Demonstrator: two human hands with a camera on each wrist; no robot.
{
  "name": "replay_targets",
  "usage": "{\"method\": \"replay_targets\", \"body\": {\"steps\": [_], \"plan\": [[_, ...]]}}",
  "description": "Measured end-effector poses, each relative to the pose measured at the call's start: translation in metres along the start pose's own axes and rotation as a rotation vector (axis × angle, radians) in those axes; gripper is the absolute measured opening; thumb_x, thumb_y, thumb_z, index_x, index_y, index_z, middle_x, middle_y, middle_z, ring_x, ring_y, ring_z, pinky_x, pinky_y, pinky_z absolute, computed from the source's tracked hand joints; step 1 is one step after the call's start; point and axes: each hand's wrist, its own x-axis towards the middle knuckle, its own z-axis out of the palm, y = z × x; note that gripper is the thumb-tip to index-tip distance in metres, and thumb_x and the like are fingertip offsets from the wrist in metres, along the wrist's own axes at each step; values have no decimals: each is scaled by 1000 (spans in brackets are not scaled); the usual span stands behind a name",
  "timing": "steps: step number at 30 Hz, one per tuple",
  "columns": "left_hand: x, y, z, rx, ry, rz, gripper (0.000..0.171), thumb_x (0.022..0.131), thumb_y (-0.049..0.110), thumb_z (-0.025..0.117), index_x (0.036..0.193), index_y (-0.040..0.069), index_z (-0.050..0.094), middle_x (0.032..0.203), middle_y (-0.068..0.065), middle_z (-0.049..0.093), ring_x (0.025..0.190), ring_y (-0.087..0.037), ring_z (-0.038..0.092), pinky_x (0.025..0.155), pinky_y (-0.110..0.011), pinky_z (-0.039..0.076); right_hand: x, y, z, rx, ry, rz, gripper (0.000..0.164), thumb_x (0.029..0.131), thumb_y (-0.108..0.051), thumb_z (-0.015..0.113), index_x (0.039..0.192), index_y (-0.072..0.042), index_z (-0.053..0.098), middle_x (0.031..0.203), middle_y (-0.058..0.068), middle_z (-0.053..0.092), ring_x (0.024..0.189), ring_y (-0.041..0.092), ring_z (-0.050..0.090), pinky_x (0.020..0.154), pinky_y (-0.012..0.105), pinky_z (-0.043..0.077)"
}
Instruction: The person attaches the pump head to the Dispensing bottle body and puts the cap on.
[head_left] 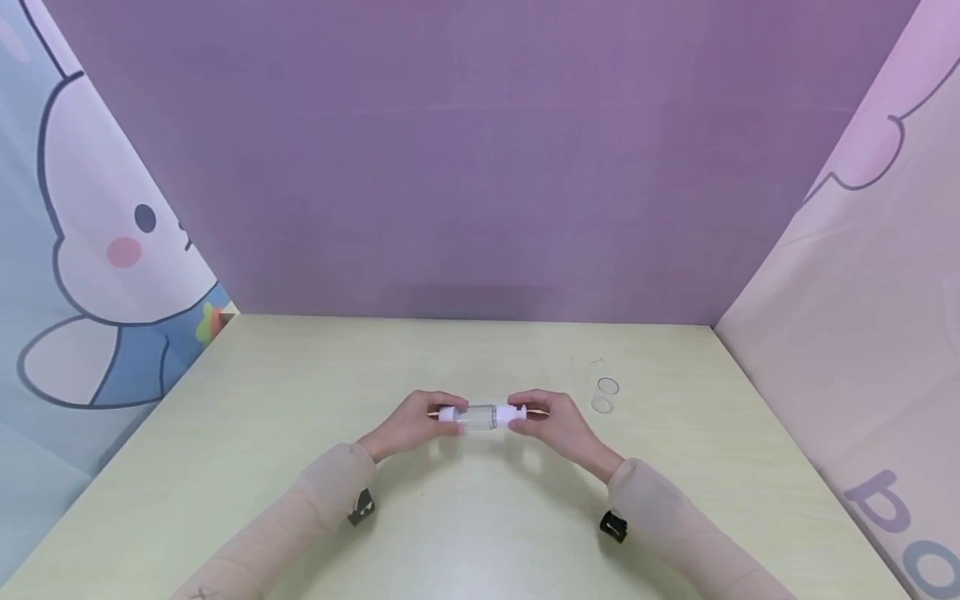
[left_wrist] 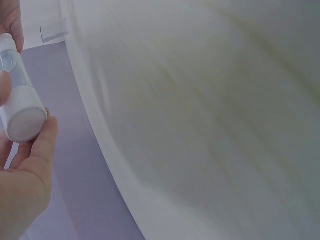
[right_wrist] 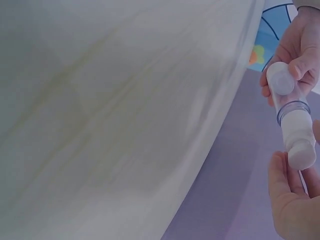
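A small clear pump bottle (head_left: 477,417) lies lengthwise between my two hands, held sideways over the table. Its white base (left_wrist: 26,117) is at the left end, gripped between the thumb and fingers of my left hand (head_left: 415,423). At the other end my right hand (head_left: 558,423) pinches the white pump top (right_wrist: 300,145). A dark-edged ring circles the bottle where the clear body meets the white top. The right wrist view shows a round white piece inside the clear body. To the right of my right hand, a clear cylindrical cap (head_left: 603,396) lies on the table.
The pale wooden table (head_left: 480,517) ends at a purple panel (head_left: 480,183) at the back. Printed cloths with cartoon figures hang along the left and right sides. Black wrist straps (head_left: 613,527) sit under both sleeves.
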Motion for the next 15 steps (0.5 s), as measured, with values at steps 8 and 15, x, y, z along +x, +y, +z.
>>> {"method": "replay_targets", "body": {"steps": [8, 15], "plan": [[-1, -1, -1, -11, -4, 5, 38, 79, 16, 71, 116, 9, 63, 122, -12, 58, 100, -22, 58, 79, -30, 49, 0, 2, 0, -11, -22, -10, 38, 77, 2, 68, 114, 6, 58, 115, 24, 58, 103, 34, 60, 79, 29, 52], [-1, -2, -1, 4, 5, 26, 39, 79, 20, 72, 115, 9, 63, 121, -12, 58, 98, -21, 59, 77, -29, 50, 0, 2, 0, -8, -33, -9, 36, 78, 1, 68, 113, 6, 59, 113, 25, 59, 99, 33, 62, 78, 30, 53]]}}
